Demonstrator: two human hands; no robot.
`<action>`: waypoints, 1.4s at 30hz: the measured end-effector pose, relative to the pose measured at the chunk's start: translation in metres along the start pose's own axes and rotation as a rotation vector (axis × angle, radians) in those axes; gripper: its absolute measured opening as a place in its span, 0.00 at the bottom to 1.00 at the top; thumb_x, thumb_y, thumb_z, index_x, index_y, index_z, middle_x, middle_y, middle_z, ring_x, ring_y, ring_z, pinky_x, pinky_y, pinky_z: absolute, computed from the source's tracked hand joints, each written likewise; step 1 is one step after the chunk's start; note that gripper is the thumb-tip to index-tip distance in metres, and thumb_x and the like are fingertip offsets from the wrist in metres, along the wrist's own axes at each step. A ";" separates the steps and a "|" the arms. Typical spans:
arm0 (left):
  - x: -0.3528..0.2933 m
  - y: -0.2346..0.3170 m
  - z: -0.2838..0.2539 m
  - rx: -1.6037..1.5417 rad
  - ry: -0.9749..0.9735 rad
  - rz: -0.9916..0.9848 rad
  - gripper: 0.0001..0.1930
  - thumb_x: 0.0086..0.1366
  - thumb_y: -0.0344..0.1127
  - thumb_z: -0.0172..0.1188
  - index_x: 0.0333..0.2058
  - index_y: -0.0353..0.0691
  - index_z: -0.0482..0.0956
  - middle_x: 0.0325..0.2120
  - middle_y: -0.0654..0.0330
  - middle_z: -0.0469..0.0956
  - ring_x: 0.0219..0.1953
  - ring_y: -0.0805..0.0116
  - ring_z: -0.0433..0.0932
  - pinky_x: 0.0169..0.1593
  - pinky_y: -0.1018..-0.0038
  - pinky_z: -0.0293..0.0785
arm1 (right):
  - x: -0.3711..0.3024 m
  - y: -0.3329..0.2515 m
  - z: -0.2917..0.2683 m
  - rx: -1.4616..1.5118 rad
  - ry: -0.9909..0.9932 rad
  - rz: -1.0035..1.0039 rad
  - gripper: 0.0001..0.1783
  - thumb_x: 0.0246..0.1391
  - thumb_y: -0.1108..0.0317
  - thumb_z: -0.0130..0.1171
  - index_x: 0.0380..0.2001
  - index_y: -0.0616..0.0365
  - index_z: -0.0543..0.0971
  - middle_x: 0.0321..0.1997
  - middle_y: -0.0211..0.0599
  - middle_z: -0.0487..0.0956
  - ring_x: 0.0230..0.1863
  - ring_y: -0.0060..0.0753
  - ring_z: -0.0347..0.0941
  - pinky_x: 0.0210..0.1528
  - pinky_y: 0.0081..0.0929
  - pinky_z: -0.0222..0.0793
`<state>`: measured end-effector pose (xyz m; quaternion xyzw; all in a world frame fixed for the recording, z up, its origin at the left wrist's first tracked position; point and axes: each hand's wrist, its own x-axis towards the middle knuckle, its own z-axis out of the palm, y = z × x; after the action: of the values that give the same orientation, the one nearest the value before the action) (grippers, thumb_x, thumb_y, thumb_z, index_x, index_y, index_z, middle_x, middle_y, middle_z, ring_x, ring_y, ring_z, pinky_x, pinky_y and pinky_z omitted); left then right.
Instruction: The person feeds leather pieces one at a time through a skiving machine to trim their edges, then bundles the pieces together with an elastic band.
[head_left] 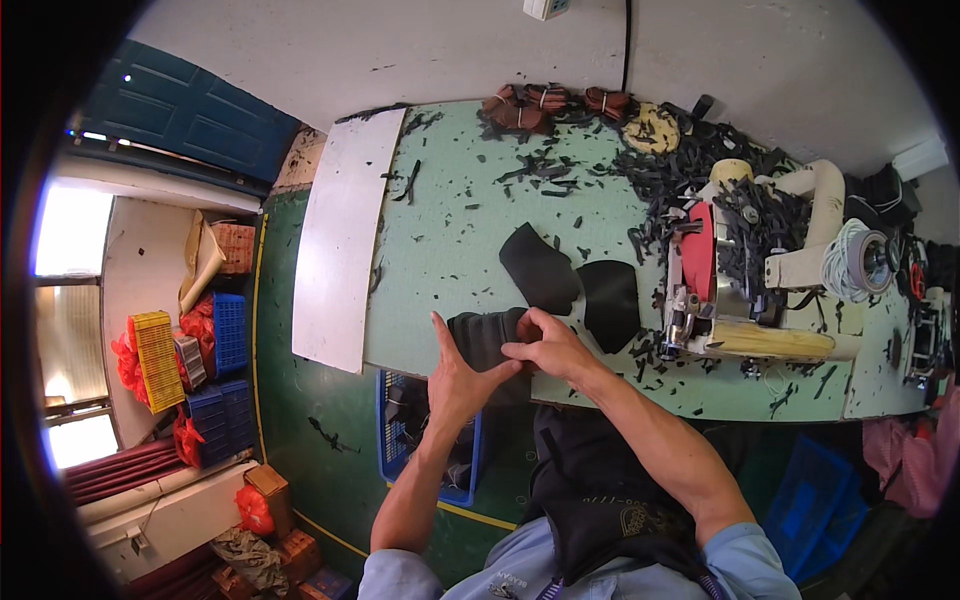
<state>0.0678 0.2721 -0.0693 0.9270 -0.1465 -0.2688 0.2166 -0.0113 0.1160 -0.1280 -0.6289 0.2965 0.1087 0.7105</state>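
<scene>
Near a wall (450,50), the table (450,240) is strewn with scraps (690,165); a dark stack (478,337) is gripped by left hand (455,387), forefinger extended, and right hand (556,352).

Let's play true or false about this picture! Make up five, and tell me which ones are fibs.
1. The left hand and right hand both touch the black stack. True.
2. Five flat black pieces lie just beyond the stack. False: there are two, one of them here.
3. Dark scraps are scattered on the green table. True.
4. The machine stands at the table's left end. False: it stands toward the right.
5. The basket by the left forearm is blue. True.
</scene>
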 end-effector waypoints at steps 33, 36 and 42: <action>0.015 -0.014 0.015 -0.243 -0.046 -0.031 0.56 0.45 0.51 0.77 0.66 0.29 0.54 0.50 0.39 0.76 0.52 0.48 0.79 0.55 0.62 0.75 | -0.015 0.013 0.005 -0.392 0.390 -0.297 0.22 0.46 0.63 0.67 0.43 0.62 0.77 0.40 0.45 0.79 0.42 0.43 0.77 0.48 0.37 0.73; 0.006 -0.013 0.004 -0.226 0.026 -0.131 0.50 0.46 0.50 0.74 0.62 0.29 0.60 0.48 0.38 0.77 0.49 0.48 0.80 0.53 0.62 0.76 | -0.025 -0.020 -0.002 -0.633 0.640 -0.707 0.20 0.50 0.72 0.62 0.49 0.61 0.78 0.39 0.44 0.78 0.39 0.44 0.76 0.44 0.38 0.75; 0.000 -0.001 0.013 -0.049 0.084 -0.079 0.49 0.48 0.53 0.72 0.60 0.28 0.59 0.42 0.34 0.79 0.46 0.39 0.80 0.50 0.56 0.76 | -0.006 -0.015 0.000 -0.594 0.420 -0.515 0.28 0.51 0.56 0.69 0.48 0.63 0.74 0.42 0.46 0.77 0.41 0.46 0.76 0.45 0.39 0.73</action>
<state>0.0612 0.2687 -0.0797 0.9370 -0.0940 -0.2417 0.2342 -0.0076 0.1142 -0.1121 -0.8673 0.2242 -0.1215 0.4274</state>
